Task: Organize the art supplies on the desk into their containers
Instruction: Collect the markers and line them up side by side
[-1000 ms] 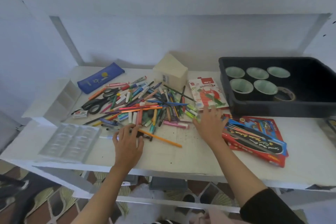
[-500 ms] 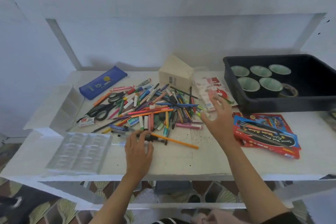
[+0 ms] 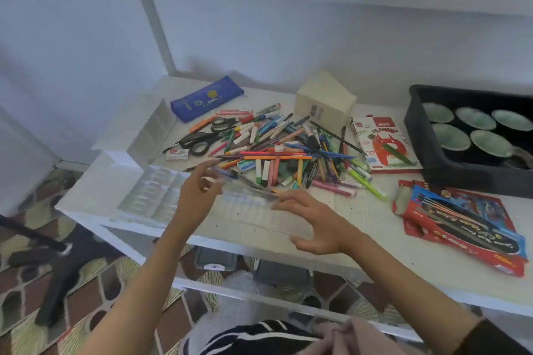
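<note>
A heap of pens, markers and pastels (image 3: 282, 153) lies mid-desk, with black scissors (image 3: 202, 138) at its left edge. My left hand (image 3: 199, 199) and my right hand (image 3: 311, 219) hold a clear plastic ribbed tray (image 3: 248, 207) between them, just above the desk's front edge. The left fingers pinch its left end. At the other end the right fingers and thumb curl round its edge. A second clear compartment tray (image 3: 150, 190) rests on the desk to the left. A blue pencil case (image 3: 206, 98) lies at the back left.
A cream box (image 3: 324, 101) stands behind the heap. An oil pastels box (image 3: 380, 144) lies right of it. A black bin (image 3: 418, 112) holding several green cups sits far right, a red brush packet (image 3: 461, 222) in front. A white divider organizer (image 3: 144, 124) stands left.
Both hands left the pile and the desk surface. They now hold a clear tray lifted between them near the front edge. The view shifted left and downward.
</note>
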